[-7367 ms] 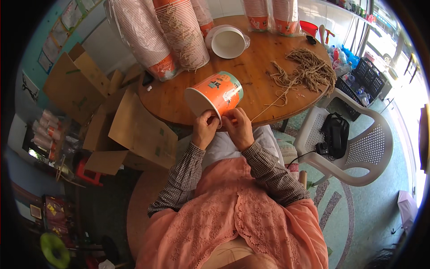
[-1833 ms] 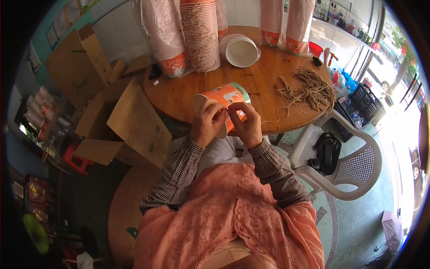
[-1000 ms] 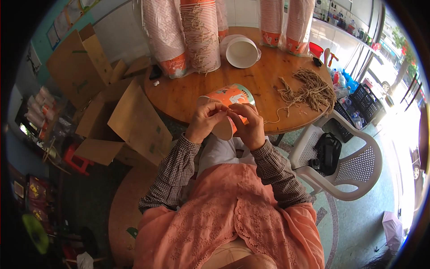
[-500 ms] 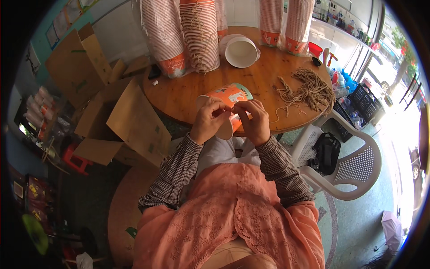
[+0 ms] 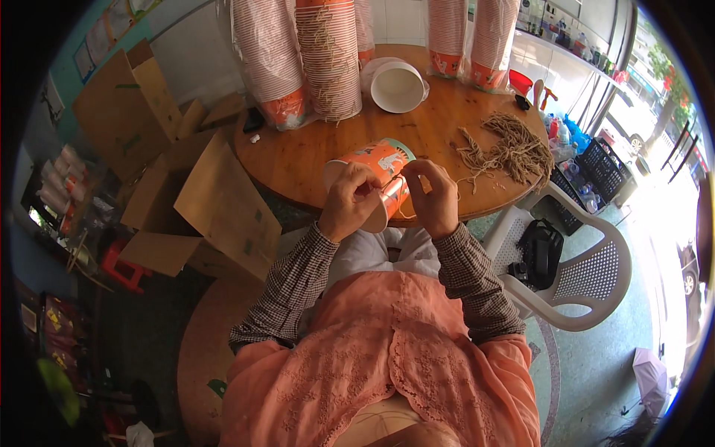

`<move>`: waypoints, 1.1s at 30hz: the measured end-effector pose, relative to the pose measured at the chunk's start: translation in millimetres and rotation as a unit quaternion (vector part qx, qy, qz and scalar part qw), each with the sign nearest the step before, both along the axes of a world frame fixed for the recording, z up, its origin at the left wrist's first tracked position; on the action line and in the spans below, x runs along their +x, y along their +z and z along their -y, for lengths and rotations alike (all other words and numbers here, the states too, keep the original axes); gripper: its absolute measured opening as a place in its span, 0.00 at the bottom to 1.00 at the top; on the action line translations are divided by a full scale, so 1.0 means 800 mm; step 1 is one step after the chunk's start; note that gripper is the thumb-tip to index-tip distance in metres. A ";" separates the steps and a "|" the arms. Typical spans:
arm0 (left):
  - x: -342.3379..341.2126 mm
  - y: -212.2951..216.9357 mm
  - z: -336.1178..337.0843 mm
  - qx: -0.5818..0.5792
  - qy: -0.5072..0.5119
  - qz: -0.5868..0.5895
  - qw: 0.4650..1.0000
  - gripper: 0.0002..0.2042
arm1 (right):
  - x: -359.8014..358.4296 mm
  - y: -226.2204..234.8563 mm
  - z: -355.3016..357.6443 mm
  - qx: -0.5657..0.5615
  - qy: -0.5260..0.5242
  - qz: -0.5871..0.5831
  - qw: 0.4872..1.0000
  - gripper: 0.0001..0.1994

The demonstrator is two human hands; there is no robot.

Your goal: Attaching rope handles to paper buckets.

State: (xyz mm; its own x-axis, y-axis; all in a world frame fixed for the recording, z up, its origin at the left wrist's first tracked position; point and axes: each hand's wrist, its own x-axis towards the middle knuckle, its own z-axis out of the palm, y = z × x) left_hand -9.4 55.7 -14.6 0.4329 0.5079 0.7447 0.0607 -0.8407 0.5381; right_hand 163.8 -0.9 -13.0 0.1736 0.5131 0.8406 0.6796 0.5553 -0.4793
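Observation:
An orange paper bucket (image 5: 376, 167) lies on its side over the near edge of the round wooden table (image 5: 313, 153), its mouth toward me. My left hand (image 5: 348, 203) grips its rim on the left. My right hand (image 5: 434, 197) pinches a thin brown string (image 5: 406, 214) at the bucket's right side. A heap of the same brown strings (image 5: 509, 147) lies on the table to the right of my right hand.
Tall stacks of orange paper buckets (image 5: 325, 63) stand at the table's back, with a white bucket (image 5: 397, 86) on its side between them. Flattened cardboard boxes (image 5: 216, 205) lie to the left. A white plastic chair (image 5: 577, 276) with a black bag (image 5: 540, 253) stands at the right.
Both hands have kept the bucket above the table's near edge and turned it a little. My right hand has shifted along the bucket's side with the string.

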 end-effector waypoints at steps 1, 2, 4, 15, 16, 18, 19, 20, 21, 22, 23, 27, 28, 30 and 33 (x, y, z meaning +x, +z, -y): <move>0.001 0.000 0.000 0.003 0.001 -0.003 1.000 0.05 | 0.001 0.000 0.000 0.005 -0.007 0.001 1.000 0.03; 0.001 -0.002 0.000 0.003 0.001 -0.003 1.000 0.05 | 0.001 0.000 0.000 0.005 -0.007 0.001 1.000 0.03; 0.002 -0.005 -0.002 -0.001 -0.004 0.000 1.000 0.05 | 0.001 0.000 0.001 -0.021 -0.005 -0.033 0.999 0.03; 0.008 -0.014 -0.002 0.045 0.062 -0.022 0.997 0.05 | 0.004 -0.006 0.000 -0.201 0.128 -0.259 0.936 0.07; 0.005 -0.016 -0.005 0.057 0.089 -0.023 0.994 0.06 | 0.003 0.002 0.004 -0.279 0.207 -0.335 0.876 0.08; 0.001 -0.010 -0.008 0.088 0.067 -0.021 0.994 0.07 | 0.006 0.008 0.004 -0.267 0.206 -0.344 0.877 0.09; -0.002 -0.007 -0.010 0.117 0.047 -0.019 0.992 0.08 | 0.013 0.010 0.001 -0.262 0.219 -0.325 0.882 0.09; -0.006 -0.004 -0.011 0.118 0.046 -0.019 0.992 0.08 | 0.015 0.014 0.001 -0.258 0.231 -0.306 0.887 0.09; -0.011 -0.001 -0.013 0.156 0.076 -0.061 0.983 0.09 | 0.014 0.018 0.003 -0.258 0.235 -0.295 0.890 0.08; -0.013 0.002 -0.014 0.194 0.107 -0.101 0.970 0.10 | 0.013 0.024 0.006 -0.257 0.234 -0.296 0.890 0.08; -0.015 0.005 -0.016 0.195 0.107 -0.101 0.970 0.10 | 0.010 0.031 0.008 -0.256 0.239 -0.278 0.894 0.08; -0.016 0.022 -0.029 0.310 0.195 -0.133 0.921 0.11 | 0.000 0.046 0.004 -0.228 0.269 -0.241 0.904 0.07; -0.015 0.027 -0.032 0.339 0.195 -0.116 0.913 0.10 | -0.001 0.054 0.001 -0.212 0.282 -0.245 0.903 0.06; -0.011 0.051 -0.024 0.292 0.195 -0.145 0.925 0.09 | 0.002 0.072 -0.008 -0.186 0.286 -0.229 0.912 0.06; -0.001 0.065 -0.031 0.209 0.201 -0.173 0.941 0.07 | 0.004 0.092 -0.029 -0.145 0.296 -0.216 0.919 0.07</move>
